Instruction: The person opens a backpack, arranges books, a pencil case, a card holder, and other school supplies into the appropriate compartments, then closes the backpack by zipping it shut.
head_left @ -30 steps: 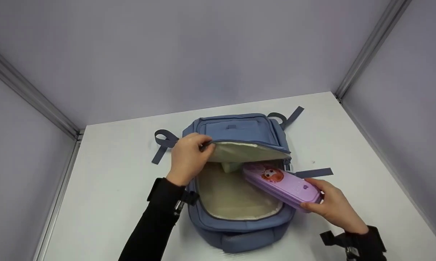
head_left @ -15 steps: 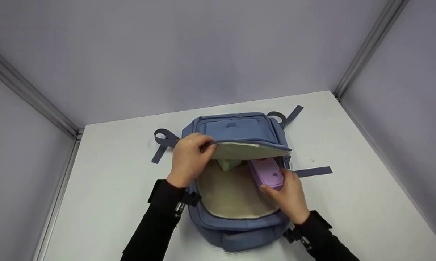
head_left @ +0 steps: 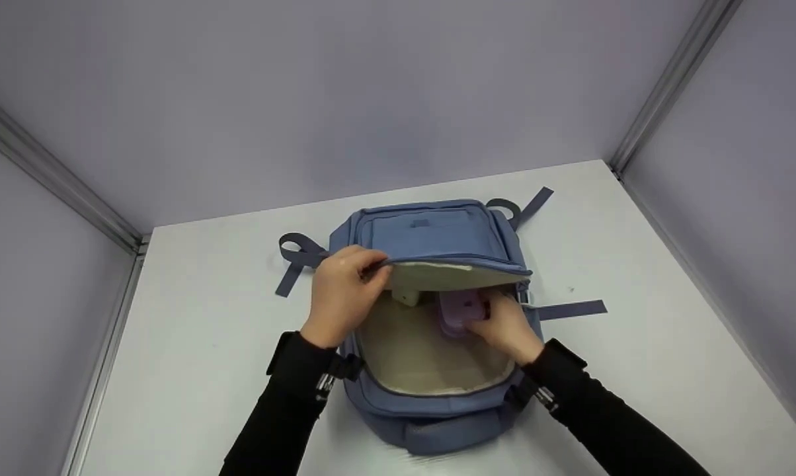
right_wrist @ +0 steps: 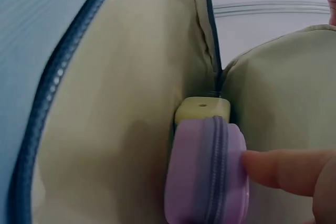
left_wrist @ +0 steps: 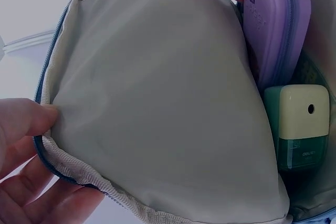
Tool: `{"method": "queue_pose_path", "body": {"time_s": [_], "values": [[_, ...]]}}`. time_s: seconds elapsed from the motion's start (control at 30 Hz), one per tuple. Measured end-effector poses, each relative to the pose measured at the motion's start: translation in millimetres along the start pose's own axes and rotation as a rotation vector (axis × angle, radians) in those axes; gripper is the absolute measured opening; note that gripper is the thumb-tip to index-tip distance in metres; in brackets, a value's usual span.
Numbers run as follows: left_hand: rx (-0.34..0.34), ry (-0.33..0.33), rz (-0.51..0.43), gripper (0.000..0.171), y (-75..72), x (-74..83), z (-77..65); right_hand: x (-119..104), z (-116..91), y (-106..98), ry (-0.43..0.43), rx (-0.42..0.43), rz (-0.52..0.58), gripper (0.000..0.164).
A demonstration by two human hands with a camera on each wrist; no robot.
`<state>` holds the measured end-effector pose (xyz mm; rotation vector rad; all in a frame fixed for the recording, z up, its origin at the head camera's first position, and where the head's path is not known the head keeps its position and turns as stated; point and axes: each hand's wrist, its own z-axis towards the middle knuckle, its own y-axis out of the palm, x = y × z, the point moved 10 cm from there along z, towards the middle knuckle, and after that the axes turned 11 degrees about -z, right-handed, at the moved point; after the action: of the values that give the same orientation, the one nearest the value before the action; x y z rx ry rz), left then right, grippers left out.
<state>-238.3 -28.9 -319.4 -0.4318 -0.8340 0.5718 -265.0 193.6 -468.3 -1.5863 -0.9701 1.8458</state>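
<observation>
A blue backpack (head_left: 437,228) lies on the white table with its main compartment unzipped. My left hand (head_left: 344,294) pinches the edge of the raised flap (left_wrist: 157,98) between thumb and fingers. Inside the opening, my right hand (head_left: 507,327) grips the near end of a purple zippered pencil case (head_left: 457,311); its far end is hidden under the flap. In the right wrist view one digit presses the side of the case (right_wrist: 205,177). A cream and green pencil sharpener (left_wrist: 302,114) with a round hole sits in the bag beside the case.
Dark straps (head_left: 573,309) stick out from the bag's sides onto the white table (head_left: 206,370). Pale panels with metal frame rails (head_left: 676,86) enclose the table at the back and both sides.
My right hand has moved left and deeper into the backpack with the pencil case, which has turned more upright in view. My left hand keeps hold of the flap, nearly still.
</observation>
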Motion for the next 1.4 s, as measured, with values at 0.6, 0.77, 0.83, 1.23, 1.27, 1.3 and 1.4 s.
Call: {"method": "queue_pose_path", "body": {"time_s": [0.6,0.77,0.83,1.23,1.27,1.3,1.4], "values": [[-0.005,-0.036,-0.053,0.011,1.1,-3.9,-7.9,24.3,22.2,26.5,0.222,-0.022,0.092,0.082],[-0.009,-0.034,-0.056,0.011,0.9,-3.8,-11.8,19.9,12.1,10.0,0.115,-0.035,0.102,0.07],[-0.01,-0.022,-0.05,0.011,0.8,-2.7,-15.2,20.1,6.7,-2.3,0.06,-0.072,0.063,0.052],[-0.017,0.09,0.028,0.019,9.1,7.6,-83.2,101.0,9.7,-61.9,0.251,-0.121,0.02,0.026],[-0.015,0.102,0.035,0.02,11.2,8.1,-90.4,104.3,12.3,-63.2,0.253,-0.114,0.031,0.028],[-0.018,0.111,0.044,0.021,14.0,7.9,-97.5,106.9,15.3,-63.5,0.254,-0.108,0.038,0.03],[-0.035,0.124,0.061,0.023,23.9,5.1,-117.5,109.4,25.2,-59.5,0.244,-0.115,0.038,0.035]]}}
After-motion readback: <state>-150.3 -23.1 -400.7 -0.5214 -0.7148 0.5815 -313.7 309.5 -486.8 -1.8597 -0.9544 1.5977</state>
